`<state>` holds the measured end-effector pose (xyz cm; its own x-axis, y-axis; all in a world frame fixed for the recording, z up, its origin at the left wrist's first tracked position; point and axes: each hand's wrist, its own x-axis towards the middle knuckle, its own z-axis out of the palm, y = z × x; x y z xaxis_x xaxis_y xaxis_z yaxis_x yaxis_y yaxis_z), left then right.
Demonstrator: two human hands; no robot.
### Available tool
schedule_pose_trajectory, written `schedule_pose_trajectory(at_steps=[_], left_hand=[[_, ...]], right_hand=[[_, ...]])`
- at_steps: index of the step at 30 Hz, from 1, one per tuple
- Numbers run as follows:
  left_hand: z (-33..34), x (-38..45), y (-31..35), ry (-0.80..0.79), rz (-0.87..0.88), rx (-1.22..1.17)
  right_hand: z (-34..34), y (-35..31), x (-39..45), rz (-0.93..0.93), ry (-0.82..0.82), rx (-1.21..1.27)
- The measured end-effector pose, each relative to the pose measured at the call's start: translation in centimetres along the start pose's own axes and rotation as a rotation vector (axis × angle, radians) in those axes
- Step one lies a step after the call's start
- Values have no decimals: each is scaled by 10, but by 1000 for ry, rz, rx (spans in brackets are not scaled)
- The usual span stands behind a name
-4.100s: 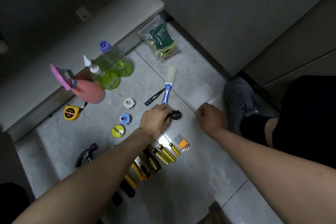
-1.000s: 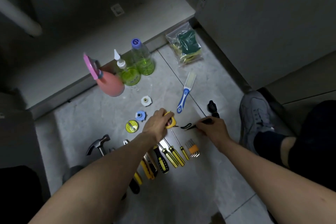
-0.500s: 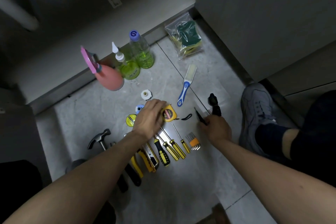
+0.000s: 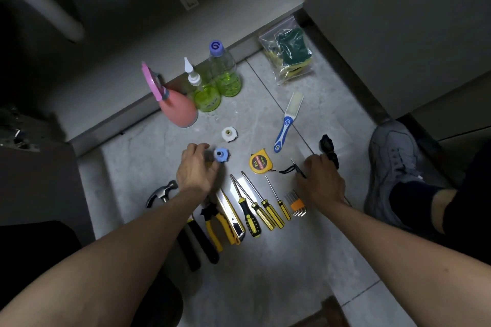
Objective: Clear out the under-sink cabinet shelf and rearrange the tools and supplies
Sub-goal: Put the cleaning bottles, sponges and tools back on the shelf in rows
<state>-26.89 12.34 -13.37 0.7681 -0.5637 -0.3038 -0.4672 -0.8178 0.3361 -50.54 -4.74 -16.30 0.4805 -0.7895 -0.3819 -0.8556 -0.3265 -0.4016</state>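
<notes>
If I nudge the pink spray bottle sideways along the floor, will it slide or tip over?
The pink spray bottle probably tips before it slides far: its long trigger head sits high above a rounded body. It looks like light plastic; how full it is cannot be seen. It stands close to the green bottle, so it may knock that.

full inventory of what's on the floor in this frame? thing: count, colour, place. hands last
spray bottle: 1, pink, far left by the cabinet edge
bottles: 2, clear green, right of the spray bottle
sponge bag: 1, clear with green and yellow sponges, far right
brush: 1, blue and white, mid floor
tape rolls: 2, one white, one blue, centre
tape measure: 1, yellow, centre
screwdrivers: 4, yellow and black handles, near row
hex keys: 1 set, orange holder, right end of row
pliers: 1, yellow, left of the screwdrivers
utility knife: 1, yellow
hammer: 1, dark
left hand: at the blue roll
right hand: grips a thin black tool
</notes>
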Motion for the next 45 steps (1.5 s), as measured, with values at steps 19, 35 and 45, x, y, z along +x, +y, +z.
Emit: schedule_pose_trajectory(at_steps=[19, 35, 45], left_hand=[[27, 5, -46, -116, -101, -2], [14, -11, -18, -44, 121, -61], [72, 3, 112, -215, 576, 24]], right_hand=[[61, -150, 59, -772, -223, -182], [35, -102, 63, -434, 13, 160], [-64, 22, 61, -102, 237, 245]])
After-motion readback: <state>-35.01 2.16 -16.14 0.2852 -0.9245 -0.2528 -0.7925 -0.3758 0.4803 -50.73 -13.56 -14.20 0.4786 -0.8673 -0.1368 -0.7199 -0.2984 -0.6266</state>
